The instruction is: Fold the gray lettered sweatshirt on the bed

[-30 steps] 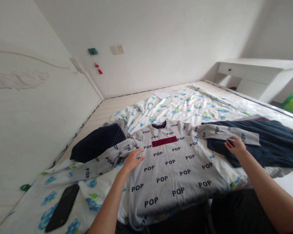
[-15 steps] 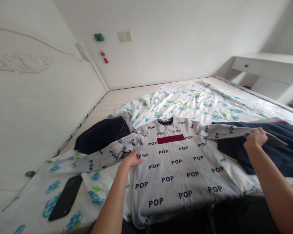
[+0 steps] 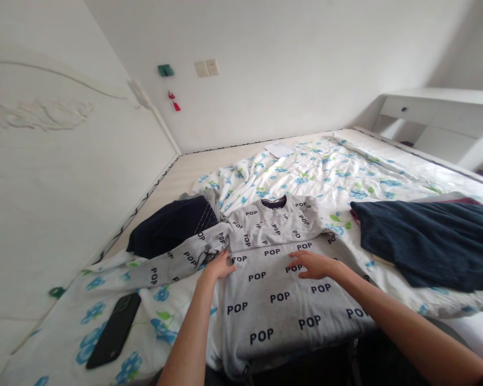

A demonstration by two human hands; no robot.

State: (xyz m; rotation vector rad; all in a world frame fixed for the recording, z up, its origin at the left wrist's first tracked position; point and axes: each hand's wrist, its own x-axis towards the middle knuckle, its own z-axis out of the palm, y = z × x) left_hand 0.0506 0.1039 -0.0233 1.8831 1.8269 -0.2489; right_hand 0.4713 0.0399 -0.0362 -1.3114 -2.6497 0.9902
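Note:
A grey sweatshirt [image 3: 273,289] printed with "POP" lies face up on the bed. Its right sleeve is folded across the chest and covers the red patch. Its left sleeve [image 3: 173,262] still stretches out to the left. My left hand [image 3: 219,265] rests near the left armpit seam, fingers pressed on the cloth. My right hand [image 3: 316,264] lies flat and open on the folded sleeve at the middle of the chest.
A dark blue garment [image 3: 426,241] lies to the right, another dark folded one [image 3: 173,222] to the left. A black phone [image 3: 115,336] sits on the floral sheet [image 3: 306,171] at lower left. A headboard wall stands left, a white desk [image 3: 438,118] far right.
My right hand carried the right sleeve from the far right over onto the chest and now lies flat on it. My left hand stayed near the left armpit.

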